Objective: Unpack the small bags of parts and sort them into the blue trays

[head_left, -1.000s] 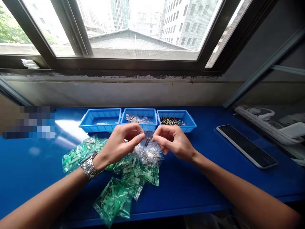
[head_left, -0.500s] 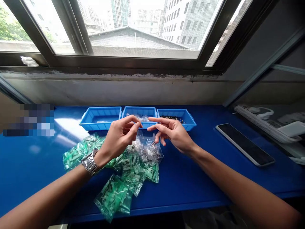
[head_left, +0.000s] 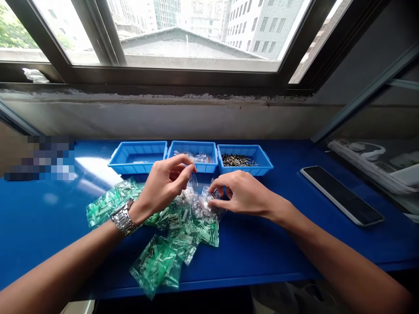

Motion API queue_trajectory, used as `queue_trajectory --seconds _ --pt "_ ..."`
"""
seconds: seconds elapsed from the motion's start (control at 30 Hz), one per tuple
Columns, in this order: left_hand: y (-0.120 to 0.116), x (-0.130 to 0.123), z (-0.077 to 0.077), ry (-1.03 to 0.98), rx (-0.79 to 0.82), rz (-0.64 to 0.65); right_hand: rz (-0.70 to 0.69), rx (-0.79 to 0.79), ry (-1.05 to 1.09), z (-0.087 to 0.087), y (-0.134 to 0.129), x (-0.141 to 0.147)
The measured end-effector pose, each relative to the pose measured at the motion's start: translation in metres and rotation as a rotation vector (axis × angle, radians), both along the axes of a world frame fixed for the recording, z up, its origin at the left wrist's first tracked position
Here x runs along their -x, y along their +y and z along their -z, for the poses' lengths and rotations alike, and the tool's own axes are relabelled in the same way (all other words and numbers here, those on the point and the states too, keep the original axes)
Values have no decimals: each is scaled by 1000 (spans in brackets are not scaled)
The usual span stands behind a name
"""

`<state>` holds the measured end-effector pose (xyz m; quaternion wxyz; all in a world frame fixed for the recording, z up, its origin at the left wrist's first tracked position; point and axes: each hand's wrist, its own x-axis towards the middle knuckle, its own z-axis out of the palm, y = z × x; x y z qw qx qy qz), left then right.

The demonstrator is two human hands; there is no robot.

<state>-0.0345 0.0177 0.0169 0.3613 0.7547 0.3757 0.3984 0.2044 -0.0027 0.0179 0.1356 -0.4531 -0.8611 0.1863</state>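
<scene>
My left hand (head_left: 168, 179), with a metal watch on its wrist, is closed in a pinch above the pile. A small clear plastic bag (head_left: 194, 179) hangs from its fingertips. Just to the right, my right hand (head_left: 240, 192) curves over the clear bags of small parts (head_left: 203, 207). Its thumb and fingers are apart, with the fingertips at the bags; whether they touch is hard to see. Green-tinted packets (head_left: 157, 264) of small parts spread below and left of both hands.
Behind the hands stand three blue trays in a row: the left tray (head_left: 137, 168), the middle tray (head_left: 193, 169) with clear plastic pieces, and the right tray (head_left: 262, 163) with dark and brass-coloured pins. A phone (head_left: 342, 196) lies at right on the blue table (head_left: 271, 248).
My right hand has come down and turned over, from above the table onto the clear bags. My left hand stays nearly in place. The view has tilted slightly.
</scene>
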Motion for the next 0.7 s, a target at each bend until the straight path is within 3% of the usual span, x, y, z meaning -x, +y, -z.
queue_trajectory --seconds 0.33,0.43,0.57,0.7 --pt "0 0 -1 16 -8 7 2 -93 90 3 2 -1" --pt "-1 0 -1 18 -12 -9 73 -112 304 2 1 0" --pt "-1 0 -2 -3 13 -17 163 -1 689 1 -2 3" --pt "-3 -1 -5 -5 66 67 161 75 927 4 -4 8"
